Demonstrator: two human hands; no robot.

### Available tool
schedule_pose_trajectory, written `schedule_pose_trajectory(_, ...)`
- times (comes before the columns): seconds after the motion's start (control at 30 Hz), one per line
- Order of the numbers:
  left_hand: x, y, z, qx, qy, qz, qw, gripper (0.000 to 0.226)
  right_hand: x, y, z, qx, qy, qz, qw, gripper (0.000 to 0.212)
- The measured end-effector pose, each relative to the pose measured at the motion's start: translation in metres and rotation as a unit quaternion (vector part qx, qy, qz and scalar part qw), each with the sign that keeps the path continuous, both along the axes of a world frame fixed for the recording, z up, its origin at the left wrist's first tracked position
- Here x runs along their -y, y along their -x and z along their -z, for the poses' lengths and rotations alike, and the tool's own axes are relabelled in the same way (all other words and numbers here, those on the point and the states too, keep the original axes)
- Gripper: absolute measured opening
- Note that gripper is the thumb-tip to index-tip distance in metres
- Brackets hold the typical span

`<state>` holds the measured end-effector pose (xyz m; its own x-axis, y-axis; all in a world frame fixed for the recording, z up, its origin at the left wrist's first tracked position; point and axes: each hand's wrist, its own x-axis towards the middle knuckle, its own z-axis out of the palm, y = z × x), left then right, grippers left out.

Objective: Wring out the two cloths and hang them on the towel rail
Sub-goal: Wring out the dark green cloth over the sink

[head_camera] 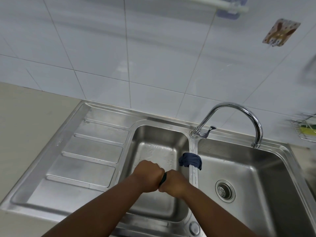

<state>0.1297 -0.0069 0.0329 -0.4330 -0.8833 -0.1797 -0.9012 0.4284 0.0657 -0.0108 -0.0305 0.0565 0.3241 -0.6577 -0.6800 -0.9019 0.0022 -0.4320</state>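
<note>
There is one view only, from the camera on my head. It looks forward and steeply down over the double sink [280, 170], close enough that my forearms enter from the bottom edge and my left hand [148, 177] and right hand [174, 183] meet over the left basin. The wide angle bends the tiled wall [102, 48] upward, catching the towel rail [213, 5] at the top edge and the counter [25, 120] at the left.
</note>
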Motion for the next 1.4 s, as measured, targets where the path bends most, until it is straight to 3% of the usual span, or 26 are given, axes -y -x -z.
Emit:
schedule_pose_trajectory(0.13, 0.007, 0.007, -0.005, 0.025, -0.095, -0.038, 0.994, 0.011, -0.006, 0.005, 0.014, -0.028, 0.143, -0.073, 0.987, 0.02)
schedule_pose_trajectory(0.3, 0.002, 0.011, -0.001, -0.068, -0.209, -0.126, 0.967, 0.009, -0.008, 0.008, 0.016, -0.07, 0.274, -0.189, 0.94, 0.019)
schedule_pose_trajectory(0.43, 0.001, 0.011, 0.008, -0.175, -0.335, -0.196, 0.905, 0.009, -0.01, 0.007, 0.017, -0.106, 0.304, -0.261, 0.91, 0.007)
schedule_pose_trajectory(0.5, 0.001, 0.008, 0.008, -0.215, -0.374, -0.213, 0.876, 0.02, -0.011, 0.006, 0.017, -0.128, 0.312, -0.275, 0.9, 0.004)
schedule_pose_trajectory(0.67, -0.004, 0.002, 0.01, -0.247, -0.408, -0.235, 0.847, 0.03, -0.012, 0.005, 0.017, -0.102, 0.345, -0.289, 0.887, 0.01)
schedule_pose_trajectory(0.83, -0.011, 0.005, 0.01, -0.259, -0.363, -0.238, 0.863, 0.026, -0.012, 0.004, 0.011, -0.096, 0.317, -0.271, 0.904, 0.019)
schedule_pose_trajectory(0.97, -0.018, 0.002, 0.005, -0.259, -0.27, -0.203, 0.905, 0.041, -0.002, 0.019, 0.007, 0.001, 0.217, -0.184, 0.959, 0.047)
schedule_pose_trajectory(1.07, -0.021, -0.005, -0.005, -0.355, -0.272, -0.245, 0.86, 0.037, 0.009, 0.033, -0.001, 0.12, 0.137, -0.102, 0.978, 0.054)
schedule_pose_trajectory(1.2, -0.018, -0.019, -0.019, -0.456, -0.193, -0.295, 0.817, 0.023, 0.011, 0.047, -0.022, 0.231, 0.108, 0.007, 0.967, 0.031)
schedule_pose_trajectory(1.3, -0.018, -0.028, -0.027, -0.504, -0.163, -0.299, 0.794, 0.023, 0.009, 0.051, -0.041, 0.268, 0.051, 0.047, 0.961, 0.014)
schedule_pose_trajectory(1.4, -0.019, -0.03, -0.036, -0.533, -0.12, -0.317, 0.775, 0.037, 0.01, 0.054, -0.054, 0.26, 0.086, 0.037, 0.961, 0.014)
